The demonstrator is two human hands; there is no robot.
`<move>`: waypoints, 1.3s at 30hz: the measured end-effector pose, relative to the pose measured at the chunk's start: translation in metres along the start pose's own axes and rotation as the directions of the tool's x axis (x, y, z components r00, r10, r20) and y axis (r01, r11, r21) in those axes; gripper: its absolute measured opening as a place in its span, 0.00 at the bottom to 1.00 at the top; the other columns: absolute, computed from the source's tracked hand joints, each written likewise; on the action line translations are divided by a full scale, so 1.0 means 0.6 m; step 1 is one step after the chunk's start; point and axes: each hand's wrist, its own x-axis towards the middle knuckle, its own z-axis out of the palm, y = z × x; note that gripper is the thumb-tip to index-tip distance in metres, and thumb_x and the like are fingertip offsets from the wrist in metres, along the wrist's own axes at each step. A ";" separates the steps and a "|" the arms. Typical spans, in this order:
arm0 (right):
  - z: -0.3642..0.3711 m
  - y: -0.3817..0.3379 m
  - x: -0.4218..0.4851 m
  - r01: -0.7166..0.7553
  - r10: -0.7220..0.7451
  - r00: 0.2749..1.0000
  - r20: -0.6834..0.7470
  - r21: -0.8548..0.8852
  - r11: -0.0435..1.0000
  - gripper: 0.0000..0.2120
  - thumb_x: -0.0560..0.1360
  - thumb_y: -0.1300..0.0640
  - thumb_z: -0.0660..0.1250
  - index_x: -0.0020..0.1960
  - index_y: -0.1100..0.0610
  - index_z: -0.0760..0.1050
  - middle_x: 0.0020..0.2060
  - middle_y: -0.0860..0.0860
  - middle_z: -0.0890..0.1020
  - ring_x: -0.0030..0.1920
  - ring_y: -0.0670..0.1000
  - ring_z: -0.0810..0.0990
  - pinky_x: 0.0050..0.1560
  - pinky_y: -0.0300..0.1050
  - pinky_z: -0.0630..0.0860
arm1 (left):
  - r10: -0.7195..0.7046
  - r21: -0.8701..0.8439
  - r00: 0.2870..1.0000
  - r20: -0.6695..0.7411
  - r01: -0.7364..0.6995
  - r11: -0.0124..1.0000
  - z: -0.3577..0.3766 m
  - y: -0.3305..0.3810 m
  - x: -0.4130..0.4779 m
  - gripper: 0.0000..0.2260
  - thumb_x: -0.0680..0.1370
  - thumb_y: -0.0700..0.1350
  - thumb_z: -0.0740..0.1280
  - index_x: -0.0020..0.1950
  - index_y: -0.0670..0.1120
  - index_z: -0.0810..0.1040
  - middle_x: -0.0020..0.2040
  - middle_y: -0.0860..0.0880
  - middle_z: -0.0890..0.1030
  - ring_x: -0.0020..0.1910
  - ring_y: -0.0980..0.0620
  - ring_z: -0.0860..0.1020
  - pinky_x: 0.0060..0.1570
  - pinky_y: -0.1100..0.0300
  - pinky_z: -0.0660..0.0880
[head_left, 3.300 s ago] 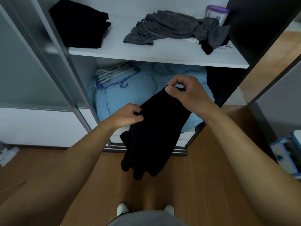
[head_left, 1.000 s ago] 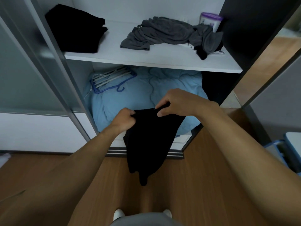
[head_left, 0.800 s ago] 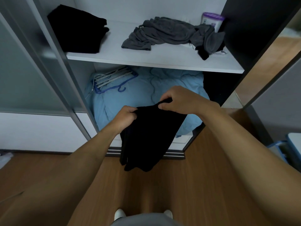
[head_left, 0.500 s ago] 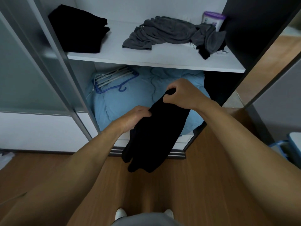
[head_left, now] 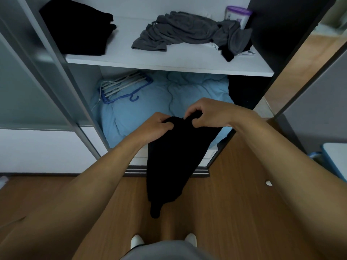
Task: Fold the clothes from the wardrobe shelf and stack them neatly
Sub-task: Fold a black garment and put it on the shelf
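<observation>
Brown wood floor (head_left: 234, 212), open white wardrobe (head_left: 140, 8) (1 frosted sliding door (head_left: 22, 91) at left), dim light

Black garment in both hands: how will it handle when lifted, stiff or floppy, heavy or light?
Likely floppy: the black garment hangs in a limp drape below where the left hand and right hand pinch its top edge. Probably light: those pinches alone carry it. It seems unlikely to slip, since cloth bunches under the fingers.
</observation>
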 end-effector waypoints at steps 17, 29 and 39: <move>0.049 -0.007 0.029 -0.014 0.098 0.935 -0.341 0.240 0.971 0.15 0.69 0.69 0.58 0.25 0.61 0.70 0.23 0.51 0.69 0.26 0.44 0.68 0.31 0.41 0.65 | 0.310 0.299 0.945 -0.104 -0.268 0.916 0.006 0.012 -0.009 0.07 0.73 0.34 0.66 0.46 0.38 0.83 0.44 0.47 0.82 0.42 0.56 0.80 0.45 0.63 0.74; 0.060 -0.041 0.040 -0.022 -0.041 0.984 -0.173 -0.348 0.937 0.21 0.78 0.47 0.66 0.34 0.61 0.79 0.27 0.50 0.75 0.28 0.47 0.71 0.30 0.42 0.63 | 0.089 0.763 0.996 -0.025 -0.039 0.645 -0.002 -0.037 0.002 0.12 0.74 0.43 0.63 0.32 0.51 0.66 0.35 0.56 0.68 0.43 0.48 0.73 0.54 0.53 0.62; 0.047 -0.045 0.018 -0.013 0.066 0.991 0.117 -0.407 0.913 0.21 0.75 0.45 0.70 0.26 0.49 0.72 0.18 0.40 0.71 0.25 0.40 0.72 0.31 0.39 0.63 | 0.087 0.737 0.979 -0.183 0.078 0.671 -0.001 -0.105 0.017 0.05 0.72 0.43 0.68 0.39 0.51 0.73 0.38 0.56 0.69 0.55 0.46 0.72 0.53 0.54 0.59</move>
